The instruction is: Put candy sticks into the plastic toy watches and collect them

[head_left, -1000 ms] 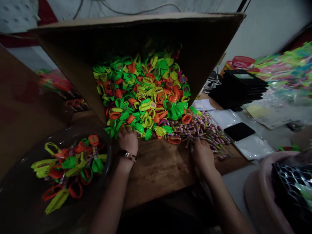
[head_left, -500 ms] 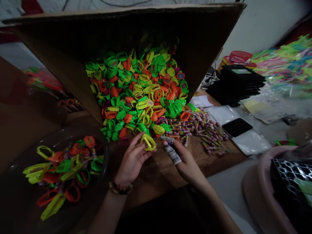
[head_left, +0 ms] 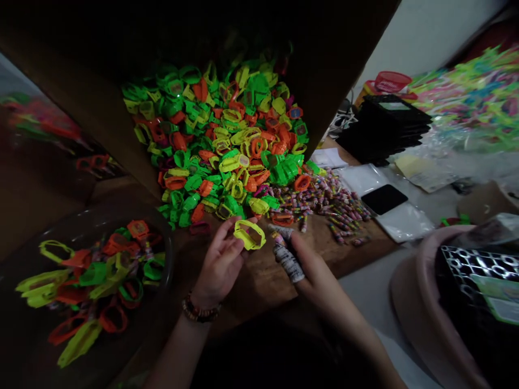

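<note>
My left hand (head_left: 221, 262) holds a yellow plastic toy watch band (head_left: 248, 235) between thumb and fingertips, palm up, above the wooden table (head_left: 259, 281). My right hand (head_left: 312, 267) is just to its right and grips a small wrapped candy roll (head_left: 288, 261), with another small wrapped piece at its fingertips. Both hands hover in front of a tipped cardboard box (head_left: 101, 102) that spills a heap of green, yellow and orange toy watches (head_left: 227, 146). A scatter of wrapped candies (head_left: 336, 202) lies to the right of the heap.
A dark round bowl (head_left: 162, 237) at the left holds several toy watches with candies. At the right lie a black phone (head_left: 383, 199) on clear plastic sleeves, a stack of black items (head_left: 385, 127), bags of colourful goods (head_left: 470, 102) and a pink basin (head_left: 417, 292).
Both hands drew back from the pile edge. My left hand picked up a yellow watch band and my right a candy roll, then brought them close together. The view tilted downward.
</note>
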A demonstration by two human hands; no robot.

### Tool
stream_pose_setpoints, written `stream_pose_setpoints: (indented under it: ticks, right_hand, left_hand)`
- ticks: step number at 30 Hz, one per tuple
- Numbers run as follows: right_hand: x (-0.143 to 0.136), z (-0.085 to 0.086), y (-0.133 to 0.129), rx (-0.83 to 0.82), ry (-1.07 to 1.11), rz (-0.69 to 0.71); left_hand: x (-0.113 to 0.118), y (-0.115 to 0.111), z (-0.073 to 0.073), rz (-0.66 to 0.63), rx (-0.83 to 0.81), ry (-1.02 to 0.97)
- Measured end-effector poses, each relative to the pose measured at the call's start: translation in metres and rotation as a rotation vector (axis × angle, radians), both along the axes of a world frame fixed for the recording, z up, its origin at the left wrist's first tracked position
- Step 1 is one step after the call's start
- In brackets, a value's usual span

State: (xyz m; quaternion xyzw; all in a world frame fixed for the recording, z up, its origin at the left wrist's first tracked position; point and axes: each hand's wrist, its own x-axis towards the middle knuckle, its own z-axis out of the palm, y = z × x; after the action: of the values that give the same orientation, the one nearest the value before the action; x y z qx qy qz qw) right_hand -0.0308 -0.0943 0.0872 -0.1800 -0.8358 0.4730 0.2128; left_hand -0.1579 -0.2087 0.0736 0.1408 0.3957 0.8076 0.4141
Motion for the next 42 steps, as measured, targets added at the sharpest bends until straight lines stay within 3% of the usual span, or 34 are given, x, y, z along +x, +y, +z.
stream_pose_setpoints:
  ticks: [6,10,18,24,27,30,38,42]
  right_hand:
    - [0.002,0.011,-0.004,0.018,-0.042,-0.018]
    - [0.003,0.013,-0.004,-0.103,-0.018,0.042]
    - [0.004,0.013,-0.002,-0.212,-0.137,0.085]
    - [0.003,0.011,-0.002,-0.039,-0.310,0.045]
    - [0.003,0.008,-0.004,0.080,-0.387,-0.016]
    - [0.002,0.007,-0.004,0.099,-0.411,-0.017]
    - [-0.007,-0.008,-0.015,0.094,-0.183,-0.101]
    - [-0.013,-0.014,-0.010,0.134,0.000,-0.001]
  left_hand:
    - [0.002,-0.001,0.005,-0.001,-0.033,0.021]
    - [0.005,-0.001,0.007,-0.010,-0.079,0.065]
    - [0.005,-0.008,-0.005,-0.003,-0.189,0.325]
    - [0.006,-0.011,-0.004,-0.030,-0.300,0.563]
    - [0.008,-0.011,-0.005,-0.027,-0.314,0.596]
    - [0.009,-0.013,-0.009,-0.012,-0.315,0.588]
    - [0.006,-0.011,-0.007,0.024,-0.419,0.669]
    - [0.012,-0.031,0.001,0.151,-0.475,0.778]
